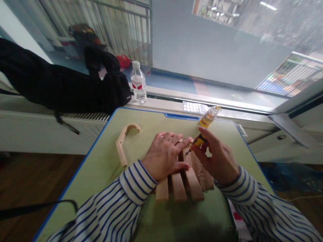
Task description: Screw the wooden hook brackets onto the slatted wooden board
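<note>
My left hand [165,153] lies flat across several pale wooden slats [178,188], its fingers spread and its thumb resting on the slat nearest my right hand. Pinched in my right hand [218,154] is a short yellow-and-black screwdriver [199,141]. Its metal tip points down and left, close to the fingertips of my left hand; whether it touches a screw I cannot tell. Just beneath my right hand is a darker wooden piece [205,178] with small metal studs or screws along it. My left hand hides part of the slats.
On the green table [101,171], a curved wooden piece [121,143] lies to the left. A clear container with a yellow base [210,116] stands at the back right. A water bottle [138,84] and a black bag [75,84] are on the sill beyond, by the window.
</note>
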`<action>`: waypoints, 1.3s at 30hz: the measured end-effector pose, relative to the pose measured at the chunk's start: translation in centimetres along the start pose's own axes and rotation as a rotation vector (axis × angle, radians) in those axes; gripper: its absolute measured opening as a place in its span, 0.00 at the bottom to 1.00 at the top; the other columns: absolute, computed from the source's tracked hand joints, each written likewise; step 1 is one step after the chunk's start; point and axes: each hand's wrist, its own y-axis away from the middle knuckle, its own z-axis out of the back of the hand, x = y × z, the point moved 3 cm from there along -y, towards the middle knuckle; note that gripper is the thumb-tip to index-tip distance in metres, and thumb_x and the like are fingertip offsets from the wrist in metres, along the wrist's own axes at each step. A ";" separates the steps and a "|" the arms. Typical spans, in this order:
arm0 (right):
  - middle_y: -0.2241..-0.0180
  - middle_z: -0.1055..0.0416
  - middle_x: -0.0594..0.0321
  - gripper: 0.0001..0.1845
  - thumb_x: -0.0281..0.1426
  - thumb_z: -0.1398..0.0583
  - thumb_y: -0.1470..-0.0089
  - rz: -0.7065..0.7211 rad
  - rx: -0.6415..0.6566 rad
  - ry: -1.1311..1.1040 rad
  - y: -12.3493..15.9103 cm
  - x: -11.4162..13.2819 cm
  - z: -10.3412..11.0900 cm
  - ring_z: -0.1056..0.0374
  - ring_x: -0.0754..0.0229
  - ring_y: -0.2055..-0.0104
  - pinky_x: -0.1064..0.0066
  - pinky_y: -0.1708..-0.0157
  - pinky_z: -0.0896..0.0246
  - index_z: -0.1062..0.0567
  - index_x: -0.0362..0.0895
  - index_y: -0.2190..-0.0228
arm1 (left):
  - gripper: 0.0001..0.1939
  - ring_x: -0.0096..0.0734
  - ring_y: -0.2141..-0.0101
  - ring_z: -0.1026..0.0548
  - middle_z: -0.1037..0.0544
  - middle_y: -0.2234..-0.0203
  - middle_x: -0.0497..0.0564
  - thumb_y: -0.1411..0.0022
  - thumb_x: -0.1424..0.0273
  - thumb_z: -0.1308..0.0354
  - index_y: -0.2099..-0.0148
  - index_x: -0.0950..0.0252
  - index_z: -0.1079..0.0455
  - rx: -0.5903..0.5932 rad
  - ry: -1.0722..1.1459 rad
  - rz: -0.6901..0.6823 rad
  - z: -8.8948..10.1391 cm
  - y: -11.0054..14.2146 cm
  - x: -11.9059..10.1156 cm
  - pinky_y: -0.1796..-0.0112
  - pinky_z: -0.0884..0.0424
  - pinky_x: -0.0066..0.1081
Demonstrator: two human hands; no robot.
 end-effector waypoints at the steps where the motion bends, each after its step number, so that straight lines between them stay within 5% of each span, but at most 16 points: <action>1: 0.74 0.31 0.66 0.29 0.31 0.42 0.46 -0.015 -0.005 -0.016 0.0 -0.1 0.0 0.35 0.65 0.77 0.71 0.76 0.37 0.45 0.45 0.44 | 0.37 0.46 0.51 0.37 0.32 0.49 0.53 0.48 0.47 0.43 0.41 0.58 0.43 -0.002 0.004 0.000 0.0 0.0 0.0 0.49 0.46 0.44; 17: 0.65 0.27 0.57 0.24 0.26 0.44 0.47 0.025 0.183 -0.235 -0.7 -0.4 0.7 0.36 0.67 0.77 0.72 0.77 0.38 0.44 0.43 0.50 | 0.40 0.46 0.51 0.37 0.32 0.50 0.53 0.50 0.48 0.40 0.40 0.59 0.45 -0.010 0.001 -0.003 -0.2 0.1 0.1 0.50 0.45 0.44; 27: 0.78 0.32 0.66 0.23 0.29 0.42 0.46 0.074 0.071 -0.064 -0.6 -0.5 0.1 0.39 0.66 0.80 0.73 0.80 0.41 0.42 0.41 0.49 | 0.37 0.46 0.50 0.37 0.33 0.49 0.53 0.49 0.47 0.42 0.41 0.59 0.44 -0.006 -0.003 0.001 -0.3 0.0 0.1 0.50 0.46 0.44; 39: 0.71 0.33 0.64 0.25 0.28 0.41 0.48 0.023 -0.018 -0.060 0.2 -0.3 -0.7 0.41 0.67 0.78 0.74 0.79 0.41 0.42 0.43 0.49 | 0.36 0.46 0.50 0.37 0.33 0.49 0.52 0.48 0.46 0.44 0.41 0.57 0.43 -0.006 0.009 0.000 -0.2 0.1 0.0 0.49 0.46 0.44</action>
